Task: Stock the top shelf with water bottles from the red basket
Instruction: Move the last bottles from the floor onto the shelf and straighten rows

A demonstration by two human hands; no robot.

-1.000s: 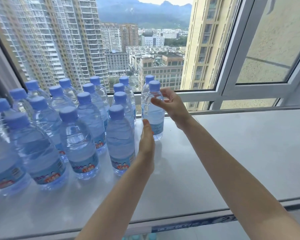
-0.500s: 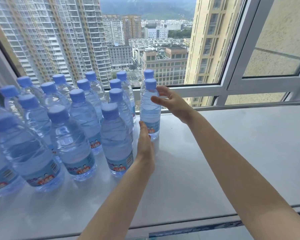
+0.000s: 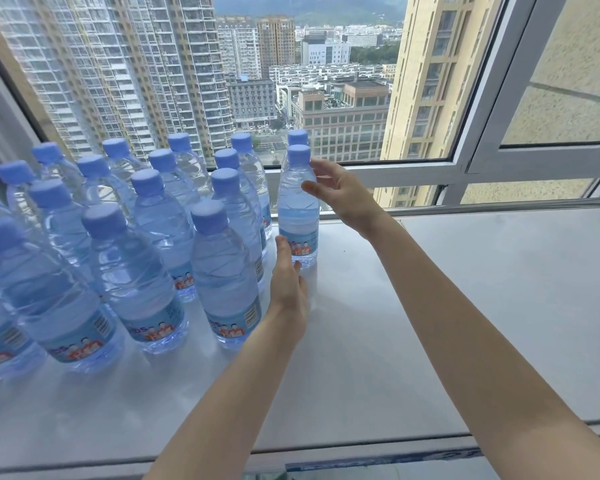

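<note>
Several blue-capped water bottles (image 3: 153,237) stand in rows on the left of the white top shelf (image 3: 482,306). The rightmost water bottle (image 3: 297,216) stands upright on the shelf, apart from the front rows, with another bottle right behind it. My right hand (image 3: 343,195) holds it lightly at the shoulder, thumb in front and fingers behind the neck. My left hand (image 3: 288,278) is flat with straight fingers, its tips touching that bottle's label near the base, beside the front bottle (image 3: 222,271). The red basket is out of view.
A window frame (image 3: 482,168) and sill run along the back of the shelf, with tall buildings beyond the glass. The shelf's front edge (image 3: 326,455) carries a blue label strip. The right half of the shelf holds nothing.
The view has shifted down and to the right, so the bottles sit further left in frame. Both hands stay on the rightmost bottle, the left hand a little closer to its base.
</note>
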